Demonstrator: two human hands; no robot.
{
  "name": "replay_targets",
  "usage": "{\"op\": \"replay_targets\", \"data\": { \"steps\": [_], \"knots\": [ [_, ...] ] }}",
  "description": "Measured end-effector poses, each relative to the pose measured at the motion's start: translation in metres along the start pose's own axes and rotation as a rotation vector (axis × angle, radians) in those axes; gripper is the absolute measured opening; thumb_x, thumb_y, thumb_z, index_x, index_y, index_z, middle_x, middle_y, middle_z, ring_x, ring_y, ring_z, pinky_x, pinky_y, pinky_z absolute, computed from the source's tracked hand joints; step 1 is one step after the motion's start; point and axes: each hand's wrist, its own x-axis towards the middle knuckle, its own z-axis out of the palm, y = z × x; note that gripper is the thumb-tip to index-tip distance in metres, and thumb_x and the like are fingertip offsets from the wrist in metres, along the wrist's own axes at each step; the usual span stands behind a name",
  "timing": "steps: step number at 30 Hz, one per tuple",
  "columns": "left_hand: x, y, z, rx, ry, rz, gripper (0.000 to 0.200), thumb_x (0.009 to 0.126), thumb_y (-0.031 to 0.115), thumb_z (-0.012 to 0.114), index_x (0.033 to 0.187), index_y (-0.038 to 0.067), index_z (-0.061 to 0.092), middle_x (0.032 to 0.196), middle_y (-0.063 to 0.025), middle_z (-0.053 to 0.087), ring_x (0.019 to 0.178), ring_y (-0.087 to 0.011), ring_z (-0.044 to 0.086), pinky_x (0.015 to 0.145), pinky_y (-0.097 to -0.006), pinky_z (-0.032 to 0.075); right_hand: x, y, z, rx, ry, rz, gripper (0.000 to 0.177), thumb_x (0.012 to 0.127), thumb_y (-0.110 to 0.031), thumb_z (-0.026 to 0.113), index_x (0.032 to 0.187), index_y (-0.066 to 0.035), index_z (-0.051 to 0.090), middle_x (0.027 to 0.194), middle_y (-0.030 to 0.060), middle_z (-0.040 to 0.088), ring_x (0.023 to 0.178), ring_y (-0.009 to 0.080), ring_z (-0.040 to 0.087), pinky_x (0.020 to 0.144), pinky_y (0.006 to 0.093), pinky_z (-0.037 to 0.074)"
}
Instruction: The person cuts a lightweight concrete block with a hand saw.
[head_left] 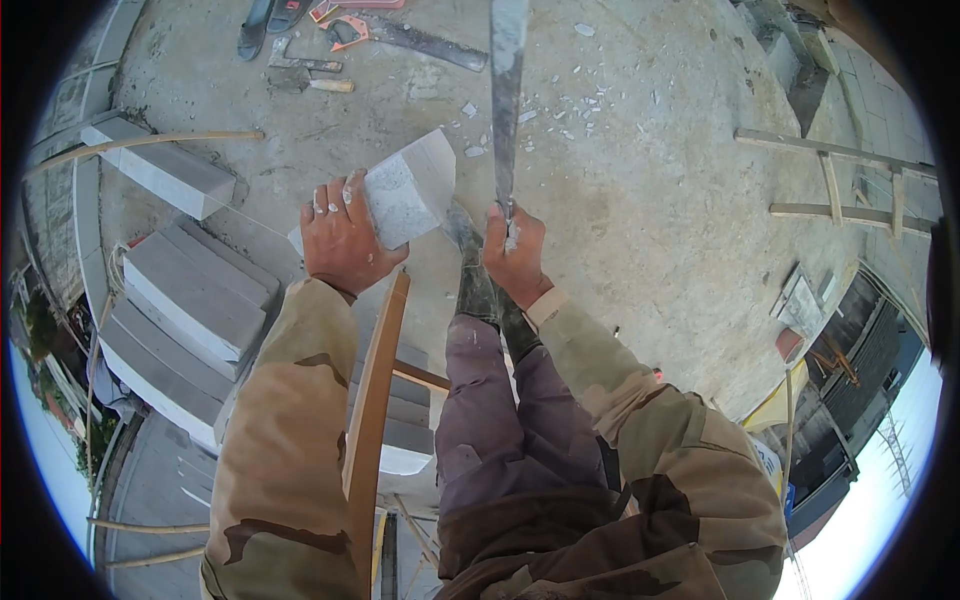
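My left hand (345, 235) is closed over the edge of a pale grey lightweight concrete block (408, 185), which has one angled end. White dust marks its fingers. In my right fist (515, 255) is the narrow end of a long, flat metal blade (508, 100), stained and widening toward the top of the view. Its exact kind I cannot make out. The block and the blade are apart. Just below my left hand, the end of a wooden beam (375, 390) rises alongside my left sleeve. What supports the block underneath is hidden.
Grey blocks (190, 290) are stacked on the left. An orange-handled saw (420, 42), a trowel (290, 78) and sandals (255, 28) lie on the concrete floor (640, 200). Pale chips (570, 110) are scattered ahead. A wooden frame (835, 185) lies at right.
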Motion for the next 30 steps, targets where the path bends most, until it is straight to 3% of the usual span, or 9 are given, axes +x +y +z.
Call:
{"op": "replay_targets", "data": {
  "steps": [3, 5, 9, 14, 17, 21, 24, 28, 30],
  "knots": [
    [-0.002, 0.006, -0.004, -0.015, 0.081, 0.026, 0.111, 0.057, 0.043, 0.093, 0.149, 0.001, 0.046, 0.131, -0.0207, 0.055, 0.125, -0.0396, 0.053, 0.104, -0.055, 0.042, -0.009, 0.046, 0.017, -0.076, 0.019, -0.078, 0.031, 0.099, -0.02, 0.064, 0.092, 0.009, 0.07, 0.086, 0.0346, 0.069, 0.08, 0.052, 0.069, 0.074, 0.0565, 0.055],
    [0.001, 0.006, -0.009, -0.016, 0.012, -0.012, 0.111, 0.058, 0.043, 0.093, 0.149, 0.001, 0.046, 0.131, -0.0206, 0.055, 0.125, -0.0395, 0.054, 0.104, -0.0549, 0.042, 0.0, 0.07, 0.031, -0.473, -0.323, 0.169, 0.024, 0.098, -0.014, 0.064, 0.093, 0.009, 0.068, 0.082, 0.0297, 0.07, 0.075, 0.0507, 0.068, 0.068, 0.0525, 0.055],
    [0.001, 0.001, -0.006, -0.014, 0.028, 0.0, 0.108, 0.062, 0.046, 0.09, 0.15, 0.001, 0.047, 0.133, -0.0182, 0.054, 0.124, -0.037, 0.053, 0.103, -0.0537, 0.04, 0.001, -0.006, -0.015, -0.358, -0.382, 0.113, 0.023, 0.098, -0.013, 0.064, 0.092, 0.009, 0.068, 0.083, 0.0297, 0.07, 0.074, 0.0505, 0.068, 0.067, 0.0518, 0.054],
    [-0.001, 0.001, -0.006, -0.034, 0.021, 0.011, 0.11, 0.059, 0.044, 0.093, 0.149, 0.001, 0.046, 0.131, -0.0189, 0.055, 0.121, -0.0375, 0.055, 0.099, -0.0528, 0.043, -0.048, -0.056, -0.029, 0.095, 0.055, -0.069, 0.03, 0.099, -0.019, 0.063, 0.091, 0.009, 0.069, 0.076, 0.0322, 0.067, 0.071, 0.0515, 0.067, 0.065, 0.053, 0.054],
    [-0.002, 0.0, -0.007, -0.029, 0.006, 0.01, 0.107, 0.061, 0.046, 0.091, 0.148, 0.001, 0.047, 0.131, -0.0181, 0.056, 0.121, -0.037, 0.055, 0.099, -0.0526, 0.043, -0.066, 0.012, 0.004, -0.241, -0.248, 0.063, 0.028, 0.103, -0.016, 0.058, 0.085, 0.004, 0.066, 0.069, 0.0272, 0.062, 0.055, 0.0441, 0.056, 0.056, 0.0454, 0.046],
    [-0.005, -0.001, -0.006, -0.04, 0.022, 0.005, 0.105, 0.063, 0.047, 0.089, 0.147, 0.0, 0.048, 0.132, -0.0177, 0.056, 0.12, -0.0363, 0.056, 0.099, -0.0518, 0.044, -0.043, -0.054, -0.029, -0.245, -0.347, 0.151, 0.032, 0.103, -0.019, 0.058, 0.092, 0.009, 0.068, 0.07, 0.03, 0.065, 0.064, 0.0458, 0.067, 0.058, 0.0493, 0.05],
    [0.0, -0.004, -0.009, -0.038, -0.026, 0.002, 0.103, 0.068, 0.05, 0.086, 0.15, 0.0, 0.049, 0.134, -0.0172, 0.055, 0.125, -0.0336, 0.054, 0.101, -0.0511, 0.043, -0.048, -0.098, -0.047, -0.076, -0.142, -0.043, 0.032, 0.105, -0.019, 0.057, 0.092, 0.008, 0.069, 0.07, 0.0306, 0.065, 0.065, 0.0441, 0.067, 0.058, 0.0497, 0.049],
    [-0.006, -0.004, -0.006, -0.057, 0.022, 0.033, 0.103, 0.068, 0.05, 0.087, 0.15, 0.0, 0.049, 0.135, -0.0176, 0.056, 0.125, -0.0336, 0.054, 0.102, -0.0507, 0.044, -0.055, -0.058, -0.03, 0.007, -0.032, -0.124, 0.027, 0.104, -0.016, 0.058, 0.091, 0.005, 0.067, 0.067, 0.0259, 0.064, 0.063, 0.0412, 0.067, 0.056, 0.0468, 0.048],
    [-0.004, -0.001, -0.007, -0.047, 0.038, 0.04, 0.104, 0.068, 0.051, 0.087, 0.15, 0.0, 0.049, 0.135, -0.0177, 0.056, 0.125, -0.0338, 0.054, 0.102, -0.0508, 0.043, -0.049, -0.029, -0.018, -0.345, -0.316, -0.042, 0.021, 0.104, -0.013, 0.059, 0.091, 0.003, 0.065, 0.062, 0.0193, 0.059, 0.058, 0.0388, 0.064, 0.053, 0.0431, 0.046]
  ]
}}
